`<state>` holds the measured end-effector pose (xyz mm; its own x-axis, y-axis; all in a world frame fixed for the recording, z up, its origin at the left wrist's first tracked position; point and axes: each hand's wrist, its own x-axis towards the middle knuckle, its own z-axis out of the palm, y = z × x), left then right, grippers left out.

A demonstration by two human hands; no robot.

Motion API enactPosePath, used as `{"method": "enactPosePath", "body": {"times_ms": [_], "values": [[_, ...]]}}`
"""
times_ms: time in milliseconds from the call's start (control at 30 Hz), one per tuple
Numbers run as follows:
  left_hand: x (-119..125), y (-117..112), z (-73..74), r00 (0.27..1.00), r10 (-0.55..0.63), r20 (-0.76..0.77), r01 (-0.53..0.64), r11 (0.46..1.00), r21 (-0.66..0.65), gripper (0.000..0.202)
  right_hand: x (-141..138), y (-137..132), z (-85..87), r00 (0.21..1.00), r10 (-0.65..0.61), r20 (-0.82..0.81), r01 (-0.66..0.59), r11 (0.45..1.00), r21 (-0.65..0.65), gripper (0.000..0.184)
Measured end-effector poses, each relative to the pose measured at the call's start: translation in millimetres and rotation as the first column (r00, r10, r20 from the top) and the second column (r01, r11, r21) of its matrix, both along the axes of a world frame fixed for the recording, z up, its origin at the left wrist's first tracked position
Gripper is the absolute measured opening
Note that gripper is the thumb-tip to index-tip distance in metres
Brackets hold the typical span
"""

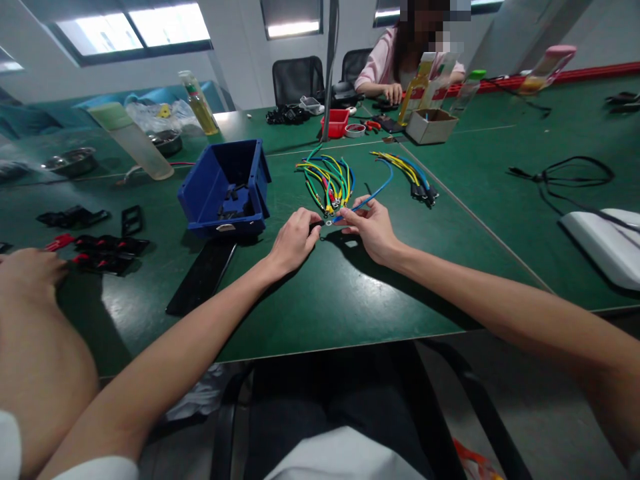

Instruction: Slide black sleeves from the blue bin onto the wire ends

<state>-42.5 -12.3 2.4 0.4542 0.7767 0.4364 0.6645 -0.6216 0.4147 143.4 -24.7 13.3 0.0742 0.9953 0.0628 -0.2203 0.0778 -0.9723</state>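
Observation:
Over the green table [325, 300] my two hands meet near its middle. My right hand [373, 227] pinches a blue wire [377, 190] near its ring terminal end. My left hand [295, 240] is closed in a pinch on a small black part at that same wire end; I cannot make out what the part is. Just beyond my fingers lies a bundle of yellow, green and blue wires [327, 177] with terminals. A second bundle of wires [407, 170] with black ends lies to the right.
A blue bin [227, 187] with black parts stands left of my hands. Black and red parts [100, 253] lie at the far left beside another person's arm [35, 333]. A person [400, 67] sits across the table by a cardboard box [430, 125]. Black cables [565, 177] lie right.

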Motion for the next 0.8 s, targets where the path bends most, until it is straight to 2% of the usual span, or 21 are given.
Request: {"method": "enactPosePath", "body": {"times_ms": [800], "values": [[0.4,-3.3,1.7,1.0,-0.001,0.005,0.001,1.0,0.016,0.011,-1.0,-0.7,1.8,0.999,-0.002,0.035,0.001,1.0,0.03,0.044]]}}
